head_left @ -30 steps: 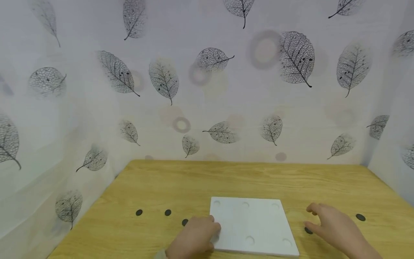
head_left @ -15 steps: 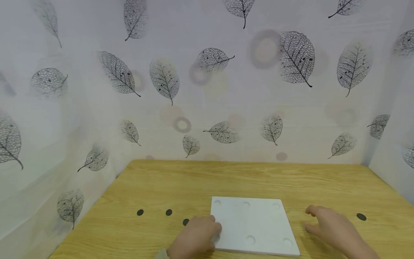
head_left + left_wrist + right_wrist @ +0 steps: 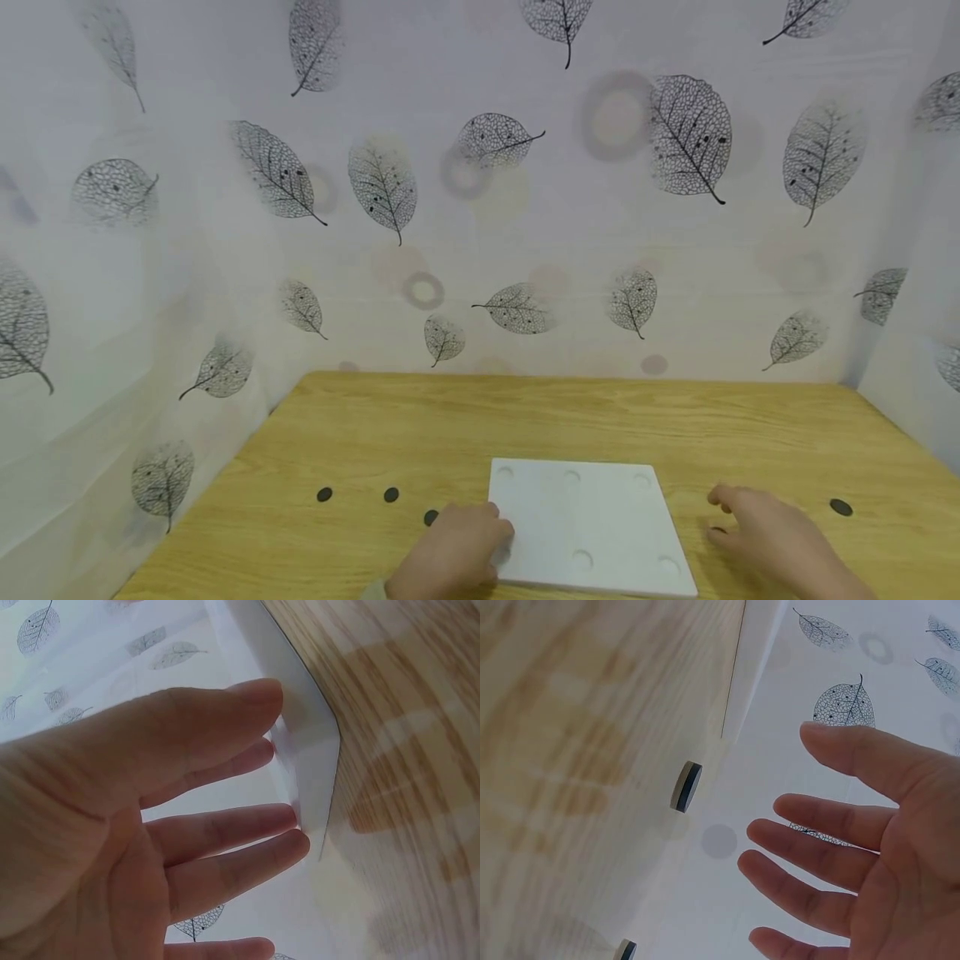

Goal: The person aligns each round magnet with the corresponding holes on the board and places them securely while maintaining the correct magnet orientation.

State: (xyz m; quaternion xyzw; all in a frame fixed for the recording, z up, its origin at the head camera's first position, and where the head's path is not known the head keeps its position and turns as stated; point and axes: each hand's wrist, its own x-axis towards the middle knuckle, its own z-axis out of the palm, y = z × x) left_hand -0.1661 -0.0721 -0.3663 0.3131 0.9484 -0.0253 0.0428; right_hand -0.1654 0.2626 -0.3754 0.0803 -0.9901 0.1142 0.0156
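A pale curtain (image 3: pixel 555 217) printed with dark leaves (image 3: pixel 690 135) and faint rings (image 3: pixel 423 290) hangs behind and beside the wood-grain table (image 3: pixel 585 417).

white board (image 3: pixel 592 525) | flat, round recesses | dark disc (image 3: pixel 686 786) | right of board

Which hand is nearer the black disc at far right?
Right. The right hand is just left of the black disc; the left hand is farther, at the white board's left edge.
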